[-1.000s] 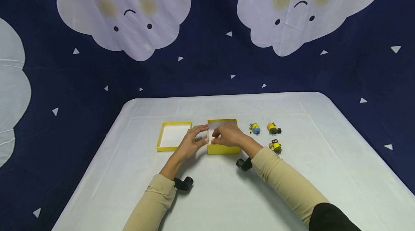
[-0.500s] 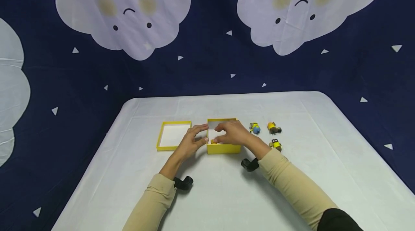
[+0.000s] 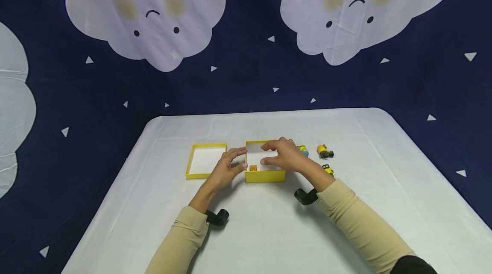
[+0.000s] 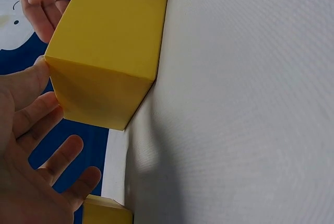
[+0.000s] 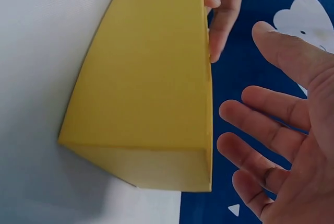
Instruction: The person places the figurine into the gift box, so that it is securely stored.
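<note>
white table (image 3: 261, 231) with box (image 3: 265, 177), tray (image 3: 203, 161), figures (image 3: 321, 150)

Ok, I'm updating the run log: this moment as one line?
left hand: touching yellow box; right hand: above box, holding nothing; small yellow item: inside box; three figures: outside box

At frame centre, the box (image 3: 265, 176) was plain yellow outside and pale inside; the small piece (image 3: 253, 168) in its lower left corner was amber. The lid (image 3: 205, 162), left of centre, showed a yellow rim and white interior. Right of centre, the partly hidden figure (image 3: 303, 150) was yellow and blue. The cloth (image 3: 261, 227) was plain white. The backdrop (image 3: 246, 30) was navy, patterned with white triangles and pale clouds (image 3: 115, 39) with yellow cheeks. Sleeves (image 3: 182, 231) were beige.
</note>
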### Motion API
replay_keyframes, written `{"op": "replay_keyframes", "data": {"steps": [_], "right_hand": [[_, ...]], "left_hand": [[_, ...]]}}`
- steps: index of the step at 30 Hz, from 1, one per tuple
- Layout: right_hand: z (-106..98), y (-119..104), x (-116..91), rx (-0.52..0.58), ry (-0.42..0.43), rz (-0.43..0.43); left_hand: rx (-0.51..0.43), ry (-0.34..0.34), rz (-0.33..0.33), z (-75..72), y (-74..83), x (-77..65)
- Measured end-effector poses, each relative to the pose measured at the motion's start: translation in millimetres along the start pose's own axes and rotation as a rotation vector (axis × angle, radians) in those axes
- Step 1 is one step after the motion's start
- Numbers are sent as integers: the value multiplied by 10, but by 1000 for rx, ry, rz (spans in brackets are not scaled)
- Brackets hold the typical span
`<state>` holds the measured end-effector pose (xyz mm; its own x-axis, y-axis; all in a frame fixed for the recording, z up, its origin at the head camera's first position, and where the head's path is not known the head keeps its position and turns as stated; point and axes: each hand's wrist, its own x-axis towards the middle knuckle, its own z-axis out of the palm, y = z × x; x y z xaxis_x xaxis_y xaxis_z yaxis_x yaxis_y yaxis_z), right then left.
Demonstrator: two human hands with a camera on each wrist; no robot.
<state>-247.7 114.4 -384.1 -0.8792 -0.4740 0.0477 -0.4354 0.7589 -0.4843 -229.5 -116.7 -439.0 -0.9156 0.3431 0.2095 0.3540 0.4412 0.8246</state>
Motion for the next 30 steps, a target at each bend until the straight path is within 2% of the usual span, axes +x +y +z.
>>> {"op": "replay_keyframes", "data": {"steps": [7, 17, 20, 23, 25, 27, 30], "right_hand": [[-135, 78, -157, 56, 60, 0], [-254, 272, -372, 93, 123, 55], [-283, 334, -434, 90, 127, 78], [-307, 407, -511, 111, 124, 101], [-321, 454, -556, 125, 124, 111], [-329, 504, -595, 130, 125, 121], [-339, 570, -647, 119, 120, 143]], "left_hand": [[5, 3, -1, -4, -5, -1], [-29, -6, -5, 3, -25, 4], [-28, -21, -20, -28, 105, -26], [-24, -19, -25, -26, 107, -28], [-15, -17, -23, -27, 90, -27], [-7, -8, -20, -2, -16, 1], [7, -9, -17, -10, -12, -1]]}}
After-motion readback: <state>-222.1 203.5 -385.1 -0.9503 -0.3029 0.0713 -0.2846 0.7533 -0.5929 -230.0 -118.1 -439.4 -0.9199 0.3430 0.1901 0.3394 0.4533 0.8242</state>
